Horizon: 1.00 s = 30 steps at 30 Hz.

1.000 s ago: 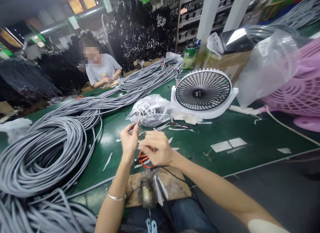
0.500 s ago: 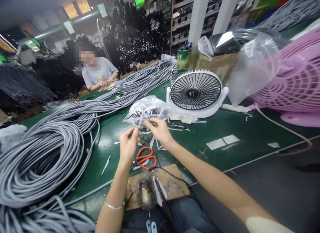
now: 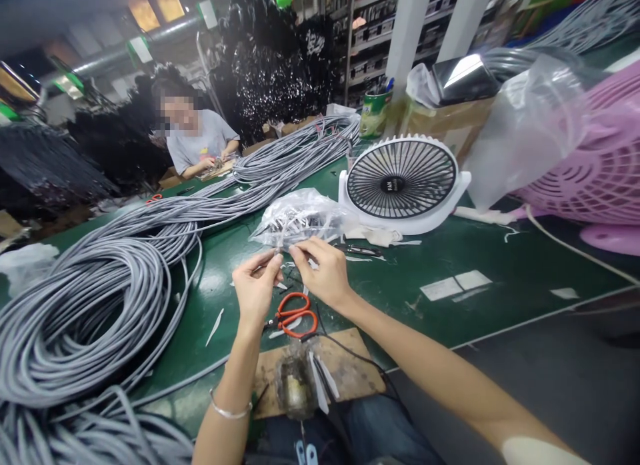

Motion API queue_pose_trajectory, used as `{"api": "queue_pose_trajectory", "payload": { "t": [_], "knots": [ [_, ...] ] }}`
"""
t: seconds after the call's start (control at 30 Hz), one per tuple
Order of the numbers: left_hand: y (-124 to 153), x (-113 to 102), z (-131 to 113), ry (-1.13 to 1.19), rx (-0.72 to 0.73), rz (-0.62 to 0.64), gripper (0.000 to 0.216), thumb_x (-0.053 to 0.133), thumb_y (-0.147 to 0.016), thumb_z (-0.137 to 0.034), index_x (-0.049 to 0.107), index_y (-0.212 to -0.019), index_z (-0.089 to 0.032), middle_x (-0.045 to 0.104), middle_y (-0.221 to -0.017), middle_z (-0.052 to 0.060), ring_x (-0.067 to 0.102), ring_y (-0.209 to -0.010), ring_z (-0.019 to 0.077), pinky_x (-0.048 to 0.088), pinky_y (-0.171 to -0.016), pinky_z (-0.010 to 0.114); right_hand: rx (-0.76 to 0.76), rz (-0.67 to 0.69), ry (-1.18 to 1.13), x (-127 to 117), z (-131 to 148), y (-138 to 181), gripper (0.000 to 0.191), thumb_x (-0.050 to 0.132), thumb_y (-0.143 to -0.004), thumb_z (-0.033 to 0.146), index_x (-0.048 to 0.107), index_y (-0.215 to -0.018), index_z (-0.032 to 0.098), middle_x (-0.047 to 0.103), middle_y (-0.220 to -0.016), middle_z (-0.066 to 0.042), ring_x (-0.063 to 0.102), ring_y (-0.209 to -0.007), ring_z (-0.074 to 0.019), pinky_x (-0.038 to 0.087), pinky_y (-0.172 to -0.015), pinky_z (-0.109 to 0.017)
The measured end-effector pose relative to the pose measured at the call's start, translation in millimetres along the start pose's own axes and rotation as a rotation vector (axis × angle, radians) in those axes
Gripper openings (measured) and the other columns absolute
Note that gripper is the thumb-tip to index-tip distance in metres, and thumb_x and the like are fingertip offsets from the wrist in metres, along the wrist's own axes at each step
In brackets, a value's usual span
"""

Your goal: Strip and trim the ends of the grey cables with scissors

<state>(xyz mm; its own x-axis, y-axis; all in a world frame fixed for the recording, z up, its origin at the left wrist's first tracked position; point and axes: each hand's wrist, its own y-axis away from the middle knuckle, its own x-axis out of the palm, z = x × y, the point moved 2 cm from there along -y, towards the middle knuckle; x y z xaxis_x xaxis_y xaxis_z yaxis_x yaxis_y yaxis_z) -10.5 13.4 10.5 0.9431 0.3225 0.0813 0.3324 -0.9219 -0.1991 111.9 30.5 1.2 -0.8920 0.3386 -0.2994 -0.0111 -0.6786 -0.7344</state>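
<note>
My left hand [image 3: 256,282] is closed, thumb and forefinger pinched at a small pale bit too tiny to name. Close beside it, my right hand [image 3: 324,270] has thumb and forefinger bent together; what they hold, if anything, is hidden. Just beyond the fingertips lies a clear plastic bag [image 3: 303,215] with small dark and white pieces inside. Orange-handled scissors [image 3: 296,313] rest on the green table [image 3: 380,305] below the hands, among white paper scraps. Nearer to me a worn wooden board [image 3: 350,365] carries a grimy metal device [image 3: 295,387].
Thick coils of grey cable [image 3: 90,318] fill the left side. A white fan [image 3: 403,178] stands behind the bag, with a pink fan [image 3: 595,158] at the right. A person [image 3: 203,142] sits across the table. A pair of black-handled snips [image 3: 361,249] lies near my right hand.
The pale strips and thin dark piece that stuck up from my fingertips no longer show there. My hands sit slightly lower, and the view has shifted a little.
</note>
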Motion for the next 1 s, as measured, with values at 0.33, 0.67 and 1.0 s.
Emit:
{"api": "queue_pose_trajectory", "payload": {
  "t": [0.33,0.67,1.0],
  "knots": [
    [6.2,0.6,0.8,-0.386,0.328,-0.079,0.016,0.067,-0.068,-0.026,0.072,-0.077,-0.015,0.063,-0.060,0.001,0.052,-0.048,0.0091,0.042,-0.049,0.022,0.210,0.096,-0.266,3.1,-3.2,-2.4,0.028,0.047,-0.084,0.029,0.058,-0.062,0.016,0.056,-0.056,0.000,0.047,-0.048,-0.0097,0.038,-0.047,-0.021],
    [10.6,1.3,-2.4,-0.695,0.491,-0.101,0.018,0.056,-0.070,-0.010,0.072,-0.074,-0.017,0.060,-0.060,0.001,0.053,-0.053,0.0111,0.040,-0.054,0.022,-0.209,0.012,-0.048,-5.5,19.1,16.6,0.023,0.045,-0.085,0.020,0.064,-0.073,0.019,0.062,-0.060,-0.004,0.054,-0.053,-0.0128,0.042,-0.052,-0.025],
    [-13.6,-14.7,-9.3,-0.096,-0.006,0.024,0.023,0.069,-0.059,-0.035,0.067,-0.062,-0.012,0.057,-0.051,0.000,0.042,-0.043,0.0075,0.034,-0.045,0.020,0.383,-0.026,-0.376,-3.2,0.7,1.8,0.026,0.069,-0.066,0.036,0.060,-0.084,0.018,0.056,-0.068,0.001,0.046,-0.048,-0.0075,0.036,-0.042,-0.020]
  ]
}}
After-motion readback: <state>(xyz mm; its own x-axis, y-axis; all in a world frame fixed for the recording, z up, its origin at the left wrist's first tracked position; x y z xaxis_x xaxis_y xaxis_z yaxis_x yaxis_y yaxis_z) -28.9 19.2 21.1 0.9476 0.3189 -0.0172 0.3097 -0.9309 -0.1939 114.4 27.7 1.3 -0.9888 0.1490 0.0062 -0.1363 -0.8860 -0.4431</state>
